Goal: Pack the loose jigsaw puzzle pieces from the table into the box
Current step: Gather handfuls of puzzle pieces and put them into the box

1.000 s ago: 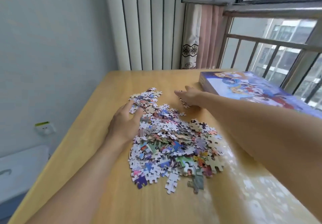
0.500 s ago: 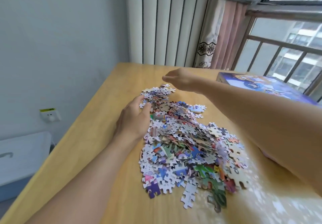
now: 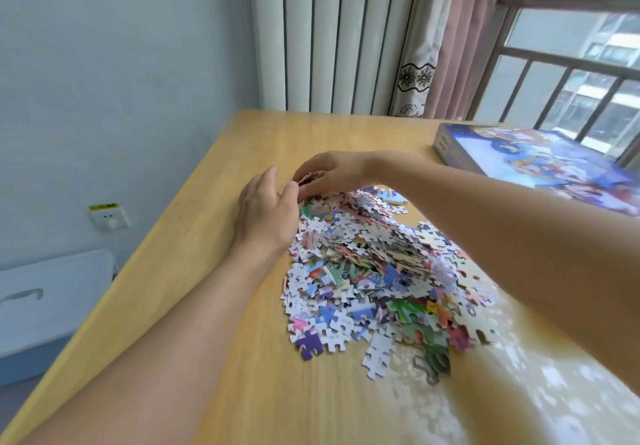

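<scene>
A heap of loose, colourful puzzle pieces (image 3: 377,271) lies on the wooden table (image 3: 221,306). My left hand (image 3: 265,214) rests against the heap's far left edge, fingers lightly curved towards the pieces. My right hand (image 3: 330,171) reaches across the heap's far end, its fingers curled round a small clump of pieces. The two hands almost meet there. The puzzle box (image 3: 540,164), blue with a cartoon picture on its lid, lies closed at the far right of the table.
A window with metal bars (image 3: 568,74) and a pink curtain (image 3: 453,46) are behind the box. White vertical panels (image 3: 332,36) stand past the table's far edge. A wall socket (image 3: 109,218) and a white bin (image 3: 45,302) are at the left.
My right hand has swung left from beside the box and dropped onto the heap's far end, closing round pieces. My left hand pushed pieces inward. The heap is tighter; the camera came closer.
</scene>
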